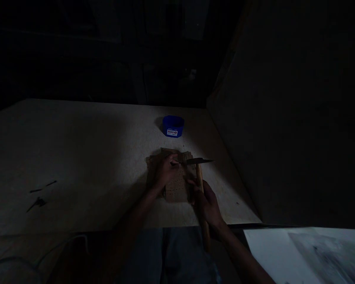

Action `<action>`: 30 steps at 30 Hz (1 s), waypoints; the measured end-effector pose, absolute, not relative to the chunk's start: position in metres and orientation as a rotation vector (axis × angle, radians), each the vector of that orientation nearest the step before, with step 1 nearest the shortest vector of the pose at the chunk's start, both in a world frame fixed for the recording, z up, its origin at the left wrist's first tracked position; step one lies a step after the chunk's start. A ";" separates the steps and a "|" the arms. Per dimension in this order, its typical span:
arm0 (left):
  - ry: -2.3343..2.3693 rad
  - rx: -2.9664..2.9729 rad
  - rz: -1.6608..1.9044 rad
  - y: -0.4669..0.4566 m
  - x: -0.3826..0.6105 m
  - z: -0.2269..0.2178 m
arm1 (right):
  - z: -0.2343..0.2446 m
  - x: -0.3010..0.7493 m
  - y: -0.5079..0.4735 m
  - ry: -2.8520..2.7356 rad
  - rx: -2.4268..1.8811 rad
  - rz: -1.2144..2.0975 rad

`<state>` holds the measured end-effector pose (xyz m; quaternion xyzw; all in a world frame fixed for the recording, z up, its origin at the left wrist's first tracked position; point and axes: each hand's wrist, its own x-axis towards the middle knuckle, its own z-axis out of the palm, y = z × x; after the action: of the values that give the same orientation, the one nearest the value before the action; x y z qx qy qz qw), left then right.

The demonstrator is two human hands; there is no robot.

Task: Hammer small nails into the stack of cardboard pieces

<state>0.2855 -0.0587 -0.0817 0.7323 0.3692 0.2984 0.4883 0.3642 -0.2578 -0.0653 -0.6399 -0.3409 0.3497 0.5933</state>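
Observation:
In dim light my right hand [207, 201] grips the wooden handle of a hammer [199, 173]. Its dark head lies crosswise over the right part of a stack of brown cardboard [176, 190], whose top is dotted with small holes or marks. My left hand [166, 169] rests over the cardboard's left side, its fingers bent together close to the hammer head's left end. Whatever those fingertips pinch is too dark and small to make out.
A blue plastic tub [173, 126] with a white label stands behind the cardboard. Several thin dark pieces [39, 202] lie on the pale tabletop [85, 157] at the left. A dark panel [284, 118] rises along the table's right side.

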 end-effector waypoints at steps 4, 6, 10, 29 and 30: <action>0.912 1.791 0.773 -0.060 0.287 -0.083 | -0.070 0.363 -0.260 -0.812 -1.502 0.804; 0.915 1.791 0.794 -0.060 0.287 -0.084 | -0.071 0.362 -0.262 -0.815 -1.509 0.810; 0.908 1.737 0.782 -0.059 0.287 -0.086 | -0.072 0.361 -0.264 -0.815 -1.521 0.782; 0.624 1.685 1.022 -0.062 0.275 -0.097 | -0.058 0.365 -0.260 -0.489 -1.295 0.784; 0.623 1.704 1.060 -0.062 0.271 -0.094 | -0.058 0.365 -0.260 -0.475 -1.289 0.781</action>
<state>0.2709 -0.0624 -0.0945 0.7036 0.2575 0.4378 0.4970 0.3654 -0.2604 -0.0579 -0.5795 -0.2134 0.3512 0.7038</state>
